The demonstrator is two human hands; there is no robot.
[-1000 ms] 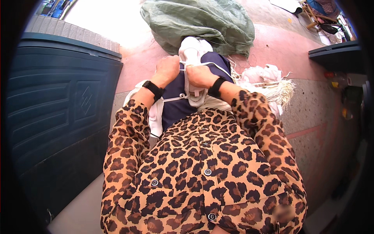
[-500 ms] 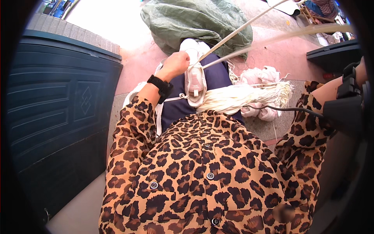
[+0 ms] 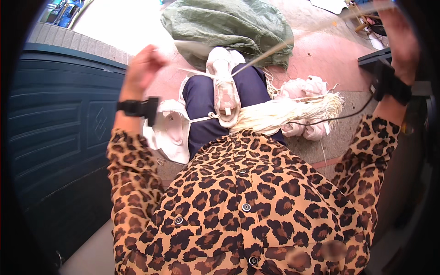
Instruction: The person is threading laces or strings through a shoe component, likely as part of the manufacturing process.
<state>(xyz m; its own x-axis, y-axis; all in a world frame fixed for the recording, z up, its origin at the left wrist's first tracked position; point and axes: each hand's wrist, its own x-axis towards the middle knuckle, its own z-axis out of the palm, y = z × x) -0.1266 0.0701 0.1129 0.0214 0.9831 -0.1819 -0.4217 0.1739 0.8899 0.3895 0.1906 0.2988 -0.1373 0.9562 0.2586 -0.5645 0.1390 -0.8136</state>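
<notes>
A white and pale pink sneaker (image 3: 226,96) lies between my thighs, over dark blue trousers (image 3: 200,98). From its eyelets a cream shoelace (image 3: 262,56) runs out to both sides. Far left of the shoe, my left hand (image 3: 145,68) is raised, blurred, its fingers closed on one lace end. Up at the right edge, my right hand (image 3: 399,39) appears to grip the other, longer end; its fingertips are partly cut off. Beside my left thigh rests another white shoe (image 3: 172,130), tied by a knotted lace (image 3: 201,119). A hank of cream laces (image 3: 284,113) lies across my right thigh.
A green woven sack (image 3: 224,23) sits beyond my knees. To the left stands a dark blue panelled door (image 3: 68,114). More pale pink and white shoes (image 3: 305,87) lie on the floor right of my legs. A black cable (image 3: 339,120) runs toward my right wrist.
My left hand has moved from the shoe out to the left, drawing a lace end with it. My right hand has come up and forward into view at the upper right. The second shoe is uncovered.
</notes>
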